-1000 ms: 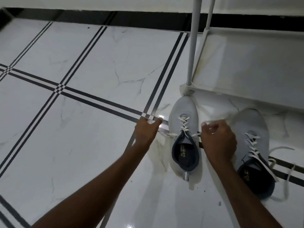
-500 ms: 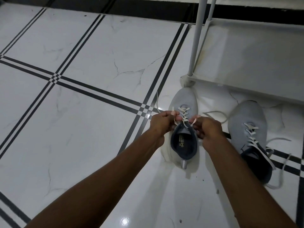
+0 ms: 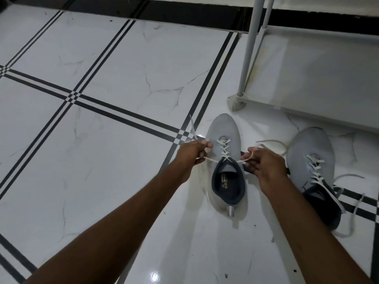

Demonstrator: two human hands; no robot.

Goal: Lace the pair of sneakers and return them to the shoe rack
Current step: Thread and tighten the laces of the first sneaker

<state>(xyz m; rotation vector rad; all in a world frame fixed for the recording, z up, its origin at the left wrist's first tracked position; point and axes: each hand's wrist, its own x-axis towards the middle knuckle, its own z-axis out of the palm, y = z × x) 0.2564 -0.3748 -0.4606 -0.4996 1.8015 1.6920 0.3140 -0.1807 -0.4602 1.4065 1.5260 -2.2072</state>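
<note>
The fingers of the left hand (image 3: 191,152) are curled in tight, pinching one end of a flat white lace (image 3: 224,149); its loose tail flicks up past the knuckles. The right hand (image 3: 264,162) does the same on the other side, thumb and forefinger pressed together on the other end, the rest of the fingers folded under. Between them the lace runs taut out of the top eyelets of the near sneaker (image 3: 224,165).

That sneaker is soft grey knit, rounded at the toe, with a dark padded collar, a dark insole bearing a small yellowish mark, and a pale pull tab at the heel. Its opening holds nothing but the insole. The lace crosses in neat zigzags up the tongue.

Two sneakers in all, both on the glossy white marble-look floor (image 3: 123,78) with its double black stripes. The second sneaker (image 3: 313,165) sits just beside the right wrist, laced too, its ends lying loose and curling over the tile.

Beyond the toes stands the shoe rack (image 3: 307,78): pale tube legs, a plastic corner foot, and a bare fabric-like bottom shelf.
</note>
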